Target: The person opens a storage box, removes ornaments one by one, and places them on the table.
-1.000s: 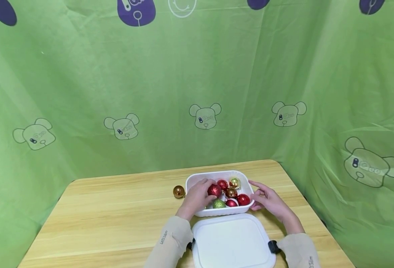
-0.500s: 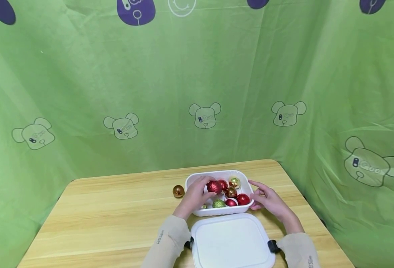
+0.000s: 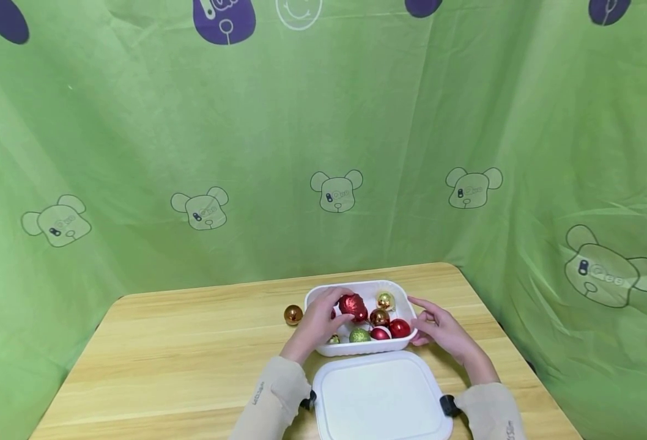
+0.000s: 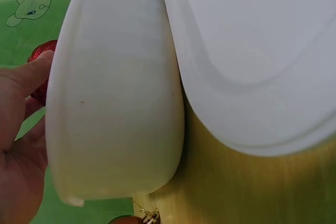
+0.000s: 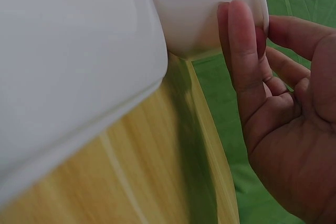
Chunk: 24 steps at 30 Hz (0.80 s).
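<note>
In the head view my left hand (image 3: pixel 318 318) reaches into a white plastic box (image 3: pixel 364 349) and grips a red glittery bauble (image 3: pixel 351 307) between thumb and fingers. The left wrist view shows the thumb against that bauble, partly hidden by the box wall (image 4: pixel 115 87). Around it in the box lie a green glitter bauble (image 3: pixel 359 335), a red-and-white one (image 3: pixel 380 333), a shiny red one (image 3: pixel 400 328), a bronze one (image 3: pixel 380 317) and a gold one (image 3: pixel 385 300). My right hand (image 3: pixel 439 330) touches the box's right end, its fingers fairly straight along the rim and wall.
A white lid (image 3: pixel 381 397) lies flat in front of the box on the wooden table (image 3: pixel 191 354). Left of the box rests a loose bronze bauble (image 3: pixel 293 315). Green patterned cloth (image 3: pixel 268 153) hangs behind and beside the table.
My left hand has drawn slightly left. The red glittery bauble has shifted back in the box, and another red bauble beside it no longer shows separately. The right hand stays put.
</note>
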Tool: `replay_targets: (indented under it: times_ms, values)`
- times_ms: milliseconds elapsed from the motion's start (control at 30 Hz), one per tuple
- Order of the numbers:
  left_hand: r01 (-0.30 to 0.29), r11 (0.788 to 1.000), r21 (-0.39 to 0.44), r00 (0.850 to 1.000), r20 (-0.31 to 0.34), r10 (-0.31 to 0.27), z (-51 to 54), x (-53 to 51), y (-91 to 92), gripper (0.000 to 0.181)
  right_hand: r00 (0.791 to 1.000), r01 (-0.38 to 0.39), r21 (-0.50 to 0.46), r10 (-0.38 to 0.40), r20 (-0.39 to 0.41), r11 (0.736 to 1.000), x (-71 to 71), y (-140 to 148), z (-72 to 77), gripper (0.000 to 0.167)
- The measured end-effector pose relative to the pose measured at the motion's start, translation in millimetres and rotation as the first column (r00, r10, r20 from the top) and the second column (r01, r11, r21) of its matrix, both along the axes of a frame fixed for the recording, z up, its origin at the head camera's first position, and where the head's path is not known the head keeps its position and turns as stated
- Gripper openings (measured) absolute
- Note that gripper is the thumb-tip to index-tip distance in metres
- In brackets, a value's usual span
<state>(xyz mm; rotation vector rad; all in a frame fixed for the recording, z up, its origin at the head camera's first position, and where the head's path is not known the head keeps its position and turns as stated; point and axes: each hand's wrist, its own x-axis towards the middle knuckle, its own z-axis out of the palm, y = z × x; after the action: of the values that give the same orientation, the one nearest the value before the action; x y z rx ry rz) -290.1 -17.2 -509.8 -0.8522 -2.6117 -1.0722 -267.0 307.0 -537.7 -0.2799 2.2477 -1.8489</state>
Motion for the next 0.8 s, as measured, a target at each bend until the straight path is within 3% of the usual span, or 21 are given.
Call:
replay_targets:
  times_ms: [500,800]
  values:
    - [-0.056,0.997,0.044,0.996,0.073,0.053,11.3,13.3,-19.3,0.051,1.0,0.001,0.005,-0.001,0.005,1.0,1.5,0,-1.3,0.069]
    - [-0.069,0.989,0.128,0.996,0.065,0.061,11.1,13.7,-42.0,0.049,1.0,0.001,0.004,-0.001,0.008,1.0,2.1,0,1.6,0.069]
